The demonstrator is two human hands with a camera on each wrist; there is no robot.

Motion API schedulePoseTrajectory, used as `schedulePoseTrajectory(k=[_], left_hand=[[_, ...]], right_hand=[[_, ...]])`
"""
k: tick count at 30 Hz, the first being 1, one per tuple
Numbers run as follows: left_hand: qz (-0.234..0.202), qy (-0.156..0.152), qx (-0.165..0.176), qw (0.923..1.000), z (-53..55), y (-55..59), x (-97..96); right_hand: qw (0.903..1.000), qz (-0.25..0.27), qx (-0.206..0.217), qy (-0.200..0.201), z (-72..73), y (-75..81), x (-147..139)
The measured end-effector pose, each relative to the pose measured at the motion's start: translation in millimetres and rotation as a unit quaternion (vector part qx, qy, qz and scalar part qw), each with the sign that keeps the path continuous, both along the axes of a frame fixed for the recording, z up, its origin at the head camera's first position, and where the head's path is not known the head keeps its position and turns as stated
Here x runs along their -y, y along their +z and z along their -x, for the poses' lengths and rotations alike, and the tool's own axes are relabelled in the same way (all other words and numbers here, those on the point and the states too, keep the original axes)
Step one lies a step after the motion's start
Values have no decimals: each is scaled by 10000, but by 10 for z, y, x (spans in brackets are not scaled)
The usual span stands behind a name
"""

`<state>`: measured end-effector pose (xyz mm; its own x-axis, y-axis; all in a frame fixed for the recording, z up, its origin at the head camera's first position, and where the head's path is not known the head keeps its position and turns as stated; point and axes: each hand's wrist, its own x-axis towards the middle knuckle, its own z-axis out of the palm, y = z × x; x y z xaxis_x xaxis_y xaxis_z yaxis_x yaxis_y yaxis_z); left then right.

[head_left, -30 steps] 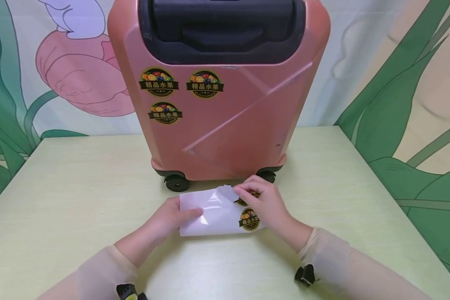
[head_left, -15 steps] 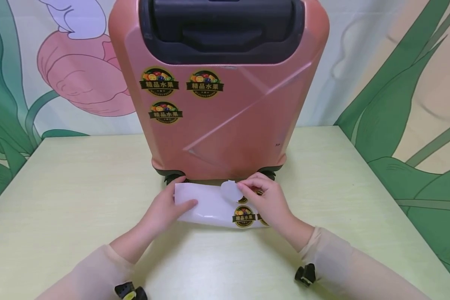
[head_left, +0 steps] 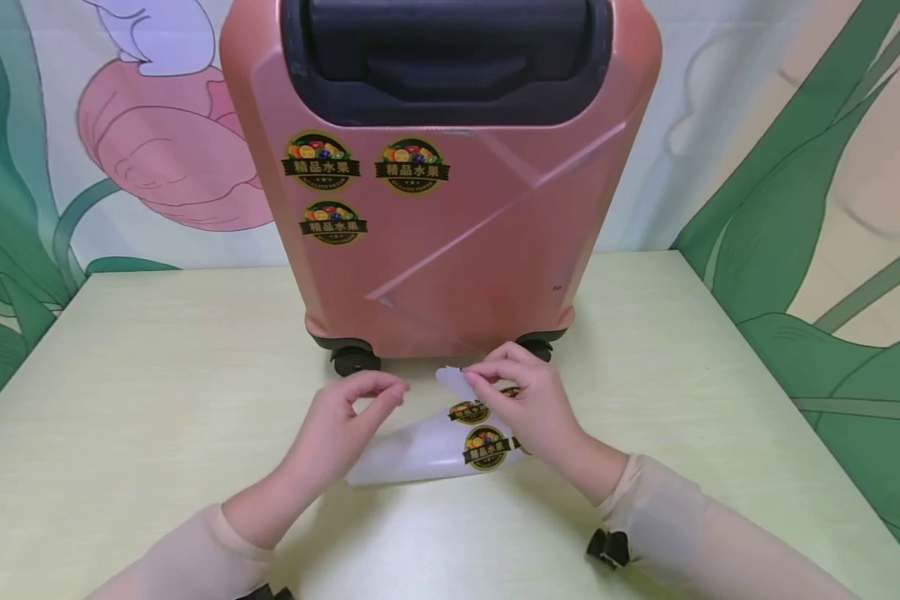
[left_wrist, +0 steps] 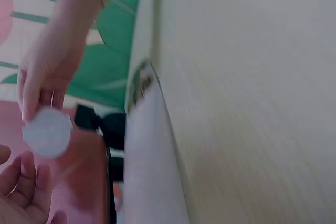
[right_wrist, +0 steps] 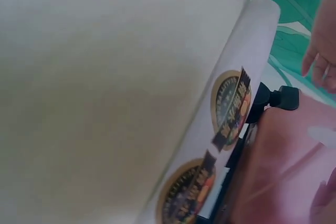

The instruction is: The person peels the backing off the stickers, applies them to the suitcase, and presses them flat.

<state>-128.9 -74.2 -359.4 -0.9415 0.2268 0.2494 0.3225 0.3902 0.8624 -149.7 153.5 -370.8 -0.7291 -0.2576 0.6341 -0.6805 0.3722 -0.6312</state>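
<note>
My right hand (head_left: pixel 528 400) pinches a peeled round sticker (head_left: pixel 453 381) by its edge. In the left wrist view the pale back of that sticker (left_wrist: pixel 48 132) faces the camera. Below it on the table lies a white sticker sheet (head_left: pixel 412 457), curling, with black-and-gold fruit stickers (head_left: pixel 487 448) at its right part. My left hand (head_left: pixel 348 417) hovers above the sheet's left end, thumb and forefinger bent towards each other with nothing between them. A pink suitcase (head_left: pixel 465 275) stands upright behind both hands, three matching stickers (head_left: pixel 321 162) on its upper left.
The suitcase rests on black wheels (head_left: pixel 356 360) on a pale wooden table (head_left: pixel 157 400). Its black handle recess (head_left: pixel 450 58) is at the top. A cartoon-printed cloth (head_left: pixel 780 167) hangs behind the table.
My left hand has let go of the sheet, which has dropped to the table. The round sticker has come away from the sheet in my right hand.
</note>
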Motion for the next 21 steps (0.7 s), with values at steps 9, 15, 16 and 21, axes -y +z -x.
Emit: schedulePoseTrajectory(k=[9,15,16,21], left_hand=[[-836,-293,1337,9871,-54,132,-230],[-1044,-272,1296,9857,-30,108,-248],[-1069,-306,1229,9862,-30,107,-245],[-926,-247,749,9926,-1,99,-199]], right_hand=[[9191,-1689,-3560,25,-1,112,65],[8474,-2182,-4838,127,-2,146,75],[8469,-2201,-4838,139,-5,148,76],[9378,-1532,-3114,52,-39,160,42]])
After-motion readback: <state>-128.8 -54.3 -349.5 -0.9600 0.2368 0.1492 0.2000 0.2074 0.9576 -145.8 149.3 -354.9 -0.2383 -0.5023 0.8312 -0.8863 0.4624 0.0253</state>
